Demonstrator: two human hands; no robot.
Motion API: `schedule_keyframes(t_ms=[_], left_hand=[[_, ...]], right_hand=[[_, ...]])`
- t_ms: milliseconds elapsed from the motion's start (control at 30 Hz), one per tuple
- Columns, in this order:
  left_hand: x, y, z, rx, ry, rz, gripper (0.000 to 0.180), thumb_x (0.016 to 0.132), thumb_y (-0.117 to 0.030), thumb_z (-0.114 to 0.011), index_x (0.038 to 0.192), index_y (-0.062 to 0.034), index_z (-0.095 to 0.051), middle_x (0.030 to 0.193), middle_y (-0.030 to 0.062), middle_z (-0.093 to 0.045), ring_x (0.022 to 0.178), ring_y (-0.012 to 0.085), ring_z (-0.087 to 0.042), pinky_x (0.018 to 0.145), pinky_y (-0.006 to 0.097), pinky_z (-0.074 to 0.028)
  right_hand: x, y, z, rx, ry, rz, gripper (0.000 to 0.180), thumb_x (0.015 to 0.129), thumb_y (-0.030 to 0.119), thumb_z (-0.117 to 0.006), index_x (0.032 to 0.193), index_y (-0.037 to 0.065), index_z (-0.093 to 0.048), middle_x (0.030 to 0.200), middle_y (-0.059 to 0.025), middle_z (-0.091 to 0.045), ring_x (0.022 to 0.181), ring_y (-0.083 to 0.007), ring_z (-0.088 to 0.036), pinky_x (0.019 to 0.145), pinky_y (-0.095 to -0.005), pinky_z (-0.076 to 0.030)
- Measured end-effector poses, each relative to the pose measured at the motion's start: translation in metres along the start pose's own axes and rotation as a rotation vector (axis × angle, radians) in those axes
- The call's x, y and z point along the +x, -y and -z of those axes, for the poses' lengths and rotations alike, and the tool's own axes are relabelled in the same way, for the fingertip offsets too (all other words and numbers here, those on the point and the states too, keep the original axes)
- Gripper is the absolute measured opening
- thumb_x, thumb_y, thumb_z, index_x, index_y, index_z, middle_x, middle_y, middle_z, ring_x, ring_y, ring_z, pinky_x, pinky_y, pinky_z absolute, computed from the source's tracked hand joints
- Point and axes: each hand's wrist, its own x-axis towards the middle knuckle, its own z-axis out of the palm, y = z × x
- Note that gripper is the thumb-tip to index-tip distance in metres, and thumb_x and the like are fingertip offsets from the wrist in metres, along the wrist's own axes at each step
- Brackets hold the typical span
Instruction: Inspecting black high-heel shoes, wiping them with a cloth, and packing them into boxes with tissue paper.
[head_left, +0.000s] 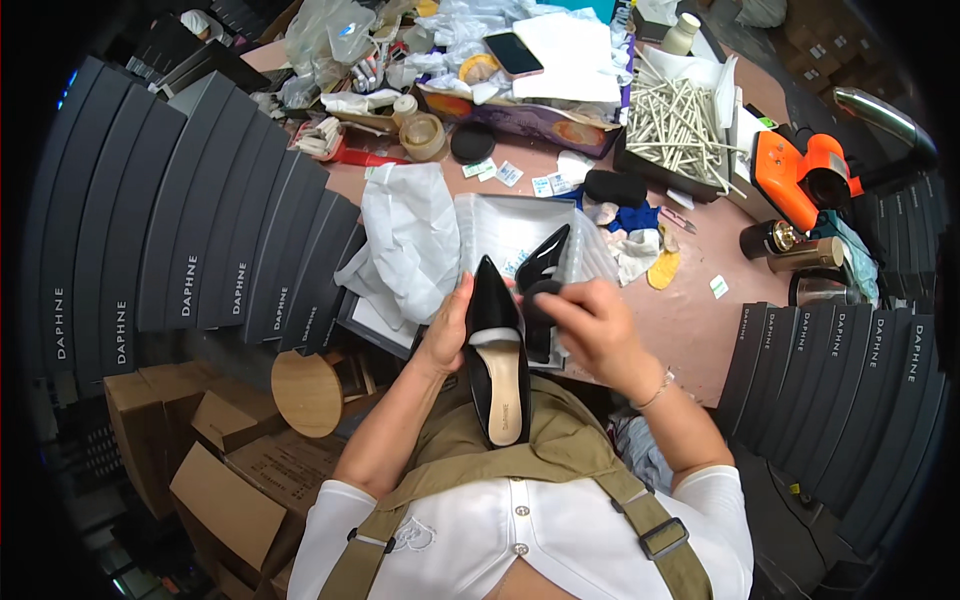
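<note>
Over the olive apron (pixel 435 430), a black pointed shoe (pixel 498 375) is held with its long axis running near to far: heel toward the torso, toe pointing away and slightly left. The left hand (pixel 448 330) grips its left side, thumb along the edge (the other fingers are largely hidden). The right hand (pixel 600 328) pinches a dark pad (pixel 541 298) beside the toe; contact cannot be told. Beyond, a second black shoe (pixel 546 257) lies in an open shoebox (pixel 482 206), toe pointing away and right.
</note>
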Motion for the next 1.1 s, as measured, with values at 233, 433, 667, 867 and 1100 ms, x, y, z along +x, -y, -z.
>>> schedule_keyframes(t_ms=[233, 433, 667, 867, 1100], left_hand=[[-0.007, 0.004, 0.003, -0.171, 0.024, 0.008, 0.059, 0.099, -0.050, -0.031, 0.113, 0.0018, -0.056, 0.102, 0.0092, -0.064, 0.093, 0.0155, -0.062, 0.085, 0.029, -0.050], [-0.003, 0.001, 0.000, 0.039, -0.041, -0.061, 0.058, 0.100, -0.049, -0.029, 0.115, 0.0005, -0.056, 0.099, 0.0095, -0.064, 0.091, 0.0155, -0.062, 0.084, 0.029, -0.051], [-0.004, 0.007, 0.004, -0.071, -0.073, 0.010, 0.055, 0.100, -0.047, -0.031, 0.117, -0.0010, -0.056, 0.107, 0.0093, -0.062, 0.098, 0.0160, -0.061, 0.087, 0.029, -0.049], [-0.006, 0.015, 0.016, 0.015, -0.099, -0.019, 0.056, 0.101, -0.047, -0.027, 0.117, -0.0009, -0.054, 0.104, 0.0094, -0.063, 0.097, 0.0172, -0.061, 0.086, 0.030, -0.049], [-0.001, 0.004, -0.006, -0.077, 0.001, -0.036, 0.058, 0.100, -0.051, -0.025, 0.115, -0.0017, -0.051, 0.102, 0.0100, -0.062, 0.093, 0.0174, -0.061, 0.084, 0.031, -0.051]], right_hand=[[-0.017, -0.015, -0.014, -0.179, 0.274, 0.006, 0.031, 0.075, 0.012, -0.058, 0.105, 0.010, -0.063, 0.094, -0.0036, -0.054, 0.086, -0.0205, -0.051, 0.069, -0.0321, -0.038], [0.017, 0.014, -0.022, 0.014, 0.021, 0.109, 0.042, 0.068, 0.008, -0.068, 0.110, 0.011, -0.063, 0.093, -0.0037, -0.056, 0.082, -0.0211, -0.052, 0.067, -0.0334, -0.039], [0.013, -0.004, -0.045, 0.000, -0.051, 0.095, 0.037, 0.071, 0.009, -0.062, 0.108, 0.010, -0.064, 0.095, -0.0038, -0.055, 0.082, -0.0206, -0.051, 0.070, -0.0323, -0.040], [0.000, 0.007, -0.059, 0.087, 0.026, 0.067, 0.034, 0.071, 0.011, -0.063, 0.105, 0.010, -0.065, 0.092, -0.0040, -0.054, 0.085, -0.0209, -0.052, 0.073, -0.0331, -0.041], [0.027, 0.009, -0.027, 0.501, -0.043, 0.062, 0.031, 0.071, 0.002, -0.062, 0.102, 0.007, -0.066, 0.090, -0.0076, -0.056, 0.085, -0.0239, -0.058, 0.083, -0.0406, -0.046]])
